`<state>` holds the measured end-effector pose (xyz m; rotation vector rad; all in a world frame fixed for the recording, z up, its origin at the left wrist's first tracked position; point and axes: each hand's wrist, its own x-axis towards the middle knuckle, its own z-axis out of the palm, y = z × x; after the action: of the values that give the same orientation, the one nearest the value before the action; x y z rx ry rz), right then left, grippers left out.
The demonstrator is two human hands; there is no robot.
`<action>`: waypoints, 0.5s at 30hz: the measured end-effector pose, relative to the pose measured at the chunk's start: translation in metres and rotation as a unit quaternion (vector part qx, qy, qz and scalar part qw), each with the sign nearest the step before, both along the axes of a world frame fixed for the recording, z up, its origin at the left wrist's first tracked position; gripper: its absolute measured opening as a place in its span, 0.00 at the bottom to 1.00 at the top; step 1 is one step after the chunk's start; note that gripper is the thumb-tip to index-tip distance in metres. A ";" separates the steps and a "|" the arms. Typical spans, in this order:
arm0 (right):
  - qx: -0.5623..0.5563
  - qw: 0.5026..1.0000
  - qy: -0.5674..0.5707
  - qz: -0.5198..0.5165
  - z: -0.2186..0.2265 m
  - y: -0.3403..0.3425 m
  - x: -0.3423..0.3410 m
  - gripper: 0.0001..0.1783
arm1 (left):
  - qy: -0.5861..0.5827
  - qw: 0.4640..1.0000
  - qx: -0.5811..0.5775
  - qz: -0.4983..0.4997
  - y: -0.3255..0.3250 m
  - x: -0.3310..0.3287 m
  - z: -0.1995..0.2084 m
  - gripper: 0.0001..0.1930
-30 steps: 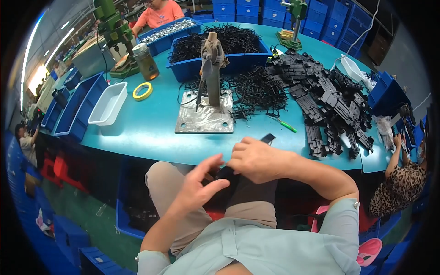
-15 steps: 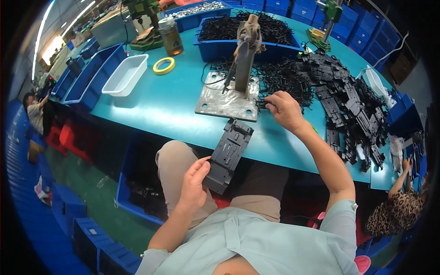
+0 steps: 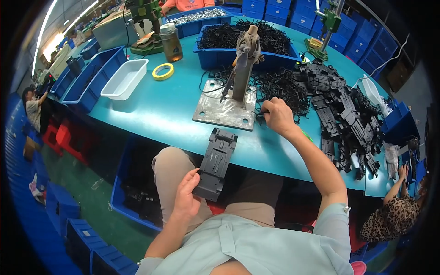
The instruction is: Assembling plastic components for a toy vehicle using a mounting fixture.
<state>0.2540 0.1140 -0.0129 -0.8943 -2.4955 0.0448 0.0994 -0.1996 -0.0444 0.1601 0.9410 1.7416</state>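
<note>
My left hand point(image 3: 187, 195) grips the lower left edge of a long black plastic housing point(image 3: 215, 165), holding it tilted over my lap at the table's front edge. Ribs and slots cover its upward face. My right hand point(image 3: 278, 118) is closed in a pinch beside the right edge of a steel base plate point(image 3: 208, 111). A small black plastic part shows at its fingertips, mostly hidden by them. Just beyond that hand lies a loose heap of thin black plastic parts point(image 3: 286, 94). From the plate rises a metal post point(image 3: 241, 82) with cloth wrapped round its top.
A blue bin point(image 3: 215, 59) of thin black parts stands behind the post. Black housings point(image 3: 341, 107) are piled at right. Left of the plate are yellow tape point(image 3: 163, 72), a jar point(image 3: 171, 46) and a white tray point(image 3: 110, 91). Other people sit at far left, far right and behind.
The black housing and my left hand have shifted slightly left and down in view, the housing now more upright. My right hand has moved slightly down and stays pinched near the plate's edge.
</note>
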 end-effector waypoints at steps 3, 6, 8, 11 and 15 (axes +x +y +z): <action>-0.019 0.999 0.046 -0.014 0.009 -0.002 0.001 0.06 | 0.005 1.000 0.001 0.003 0.000 0.000 0.001 0.14; -0.125 0.977 0.165 -0.043 0.008 0.014 0.016 0.06 | -0.002 1.000 -0.003 0.016 0.004 0.003 -0.001 0.15; -0.174 0.970 0.169 -0.033 0.002 0.009 0.013 0.09 | 0.010 1.000 -0.009 0.016 0.000 -0.002 -0.005 0.15; -0.208 0.929 0.303 -0.039 0.008 0.009 0.009 0.09 | 0.025 1.000 0.008 0.010 0.001 -0.003 -0.006 0.15; -0.232 0.917 0.325 -0.002 -0.002 0.015 0.012 0.06 | 0.038 0.999 0.019 -0.007 0.006 -0.002 -0.008 0.16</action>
<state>0.2663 0.1292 -0.0147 -0.8756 -1.8686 0.8240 0.0979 -0.1938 -0.0523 0.2598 0.9594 1.7514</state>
